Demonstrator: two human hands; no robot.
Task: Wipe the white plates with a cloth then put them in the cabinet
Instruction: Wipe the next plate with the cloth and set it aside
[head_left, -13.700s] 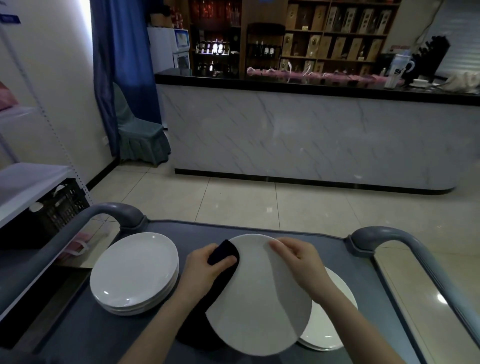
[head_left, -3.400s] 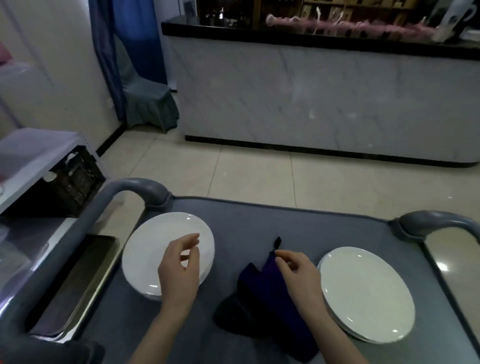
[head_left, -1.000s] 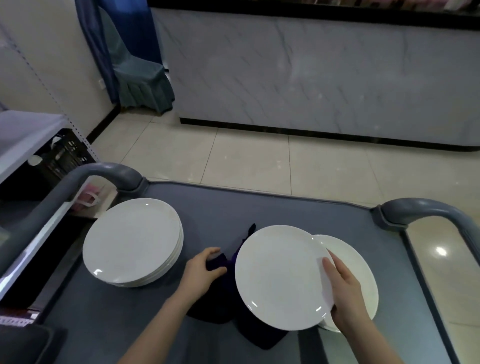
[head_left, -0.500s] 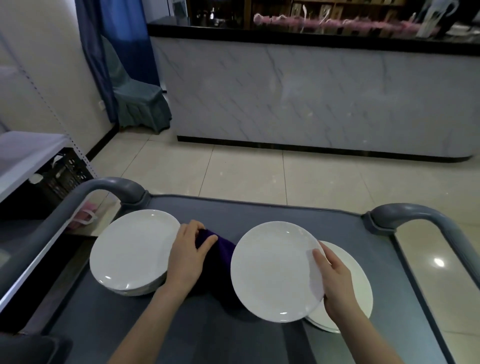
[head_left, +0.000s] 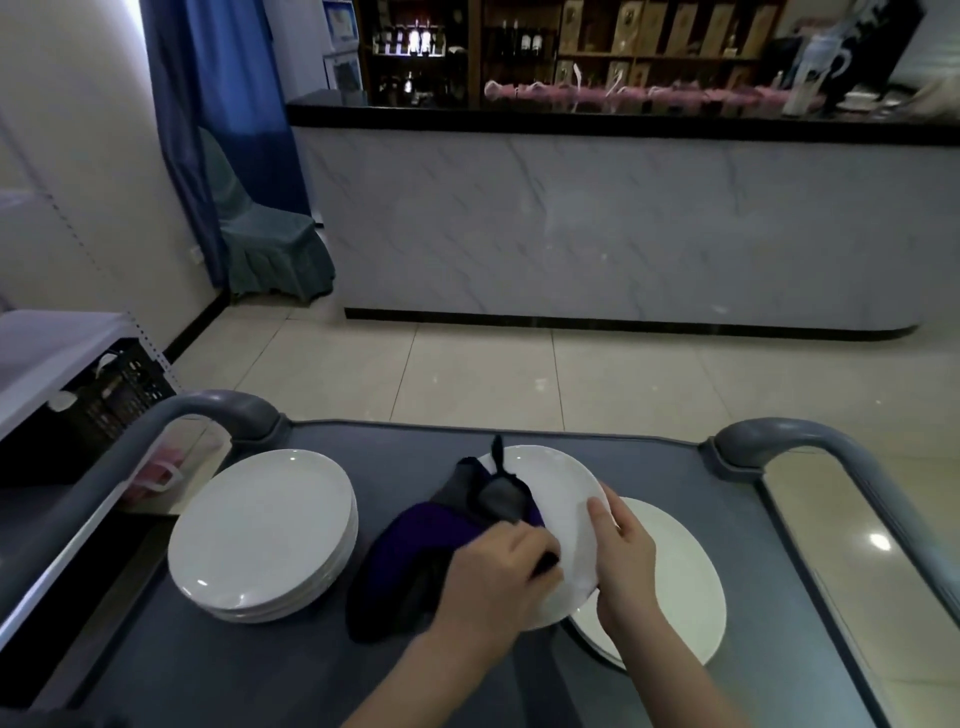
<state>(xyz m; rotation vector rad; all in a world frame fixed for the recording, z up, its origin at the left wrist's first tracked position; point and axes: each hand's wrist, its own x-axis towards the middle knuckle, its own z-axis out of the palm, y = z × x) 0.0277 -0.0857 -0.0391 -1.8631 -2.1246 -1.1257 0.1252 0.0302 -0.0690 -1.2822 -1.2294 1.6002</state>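
My right hand (head_left: 621, 564) grips the right rim of a white plate (head_left: 563, 493), held tilted above the grey cart top (head_left: 415, 452). My left hand (head_left: 498, 582) presses a dark purple cloth (head_left: 415, 551) onto the plate's left half; a blurred fold of the cloth lies over the plate's middle. Under my right hand rests a low stack of white plates (head_left: 680, 577). A taller stack of white plates (head_left: 265, 530) sits at the cart's left side.
Curved grey cart handles rise at the left (head_left: 208, 410) and right (head_left: 810, 441). A white shelf with a black crate (head_left: 119, 389) stands at the left. Beyond the tiled floor runs a marble-fronted counter (head_left: 623, 234), with a covered chair (head_left: 265, 244) by a blue curtain.
My left hand has brought the cloth from the cart top up onto the plate. The plate stays in my right hand, now more tilted.
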